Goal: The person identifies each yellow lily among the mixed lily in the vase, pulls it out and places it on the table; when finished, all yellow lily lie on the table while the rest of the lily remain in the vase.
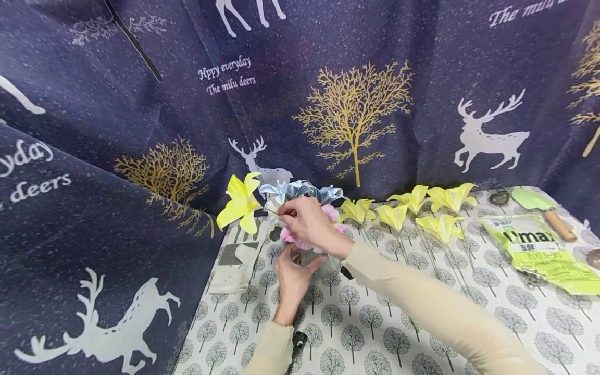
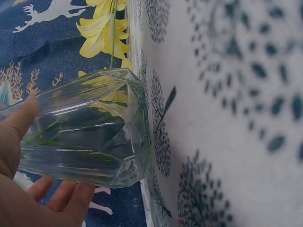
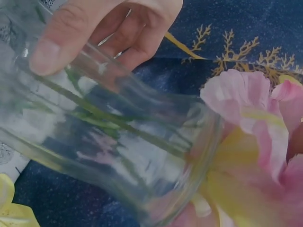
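Observation:
A clear faceted glass vase [image 2: 85, 132] stands on the tree-print cloth, with green stems inside it. My left hand [image 1: 292, 273] grips the vase's side, thumb on one face and fingers round the other. Pink flowers [image 3: 255, 142] and blue lilies [image 1: 286, 191] crowd above the rim. Over the vase, my right hand [image 1: 307, 221] pinches the thin stem of a yellow lily [image 1: 240, 204], whose bloom points out to the left. The lower end of that stem is hidden behind the hand. My right fingers do not show in the right wrist view.
Several yellow lilies [image 1: 440, 227] lie at the back right of the cloth [image 1: 351, 338]. A white and grey glove [image 1: 232, 276] lies left of the vase. Farther right are a yellow-green bag [image 1: 539, 255] and a green trowel with a wooden handle [image 1: 558, 225]. A dark curtain [image 1: 262, 114] hangs behind.

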`<state>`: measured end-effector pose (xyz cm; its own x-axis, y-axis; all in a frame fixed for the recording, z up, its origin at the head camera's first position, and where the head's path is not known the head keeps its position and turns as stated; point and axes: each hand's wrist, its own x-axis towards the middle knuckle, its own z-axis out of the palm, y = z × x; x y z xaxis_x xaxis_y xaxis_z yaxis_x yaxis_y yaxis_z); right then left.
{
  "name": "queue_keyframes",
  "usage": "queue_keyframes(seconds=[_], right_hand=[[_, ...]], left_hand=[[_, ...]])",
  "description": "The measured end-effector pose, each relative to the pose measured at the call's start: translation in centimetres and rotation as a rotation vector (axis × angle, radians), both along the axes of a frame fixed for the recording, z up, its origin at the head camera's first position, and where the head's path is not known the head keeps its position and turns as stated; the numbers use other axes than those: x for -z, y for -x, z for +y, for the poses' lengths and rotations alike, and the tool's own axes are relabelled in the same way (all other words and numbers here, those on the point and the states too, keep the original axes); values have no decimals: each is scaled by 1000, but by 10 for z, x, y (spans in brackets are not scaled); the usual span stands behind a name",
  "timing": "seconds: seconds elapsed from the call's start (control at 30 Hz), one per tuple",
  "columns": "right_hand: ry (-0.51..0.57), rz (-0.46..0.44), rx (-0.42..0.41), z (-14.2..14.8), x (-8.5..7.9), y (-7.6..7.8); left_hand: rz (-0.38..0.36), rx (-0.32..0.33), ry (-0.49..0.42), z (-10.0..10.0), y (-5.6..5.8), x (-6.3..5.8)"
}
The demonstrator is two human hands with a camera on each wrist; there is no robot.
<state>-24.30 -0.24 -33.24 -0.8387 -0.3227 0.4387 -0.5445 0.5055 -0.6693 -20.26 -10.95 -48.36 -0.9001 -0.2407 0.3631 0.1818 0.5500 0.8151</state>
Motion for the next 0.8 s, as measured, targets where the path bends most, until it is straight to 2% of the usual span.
queue_keyframes(seconds=[0.2, 0.47, 0.8], right_hand=[[115, 11, -8, 14, -1, 2], [283, 10, 7, 31, -12, -3], [535, -10, 26, 54, -30, -8]], left_hand=[[-21, 27, -66, 2, 0, 0], [-84, 6, -74, 2, 0, -1], [-74, 21, -82, 1, -1, 0]])
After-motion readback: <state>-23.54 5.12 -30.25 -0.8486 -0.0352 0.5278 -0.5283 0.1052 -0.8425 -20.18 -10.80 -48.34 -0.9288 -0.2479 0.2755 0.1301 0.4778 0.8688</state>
